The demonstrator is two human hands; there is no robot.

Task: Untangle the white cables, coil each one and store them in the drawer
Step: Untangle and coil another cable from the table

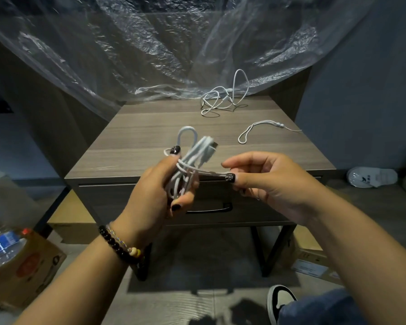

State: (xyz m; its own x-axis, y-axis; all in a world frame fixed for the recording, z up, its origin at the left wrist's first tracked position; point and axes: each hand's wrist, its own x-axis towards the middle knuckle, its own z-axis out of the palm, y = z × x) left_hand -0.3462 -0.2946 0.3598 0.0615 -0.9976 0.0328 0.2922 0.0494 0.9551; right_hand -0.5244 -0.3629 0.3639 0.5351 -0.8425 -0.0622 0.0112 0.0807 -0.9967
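My left hand grips a bundled white cable with a USB plug sticking up to the right, held in front of the small wooden table. My right hand pinches the cable's loose end, which runs taut from a wrap around the bundle. A tangled white cable lies at the back of the tabletop. A thin white cord with a loop lies on the right side. The drawer below the top is closed, its black handle partly hidden by my left hand.
Crinkled clear plastic sheeting hangs behind the table. A cardboard box with a water bottle stands at lower left. More boxes sit under the table at right. A white object lies on the floor at right. My shoe is below.
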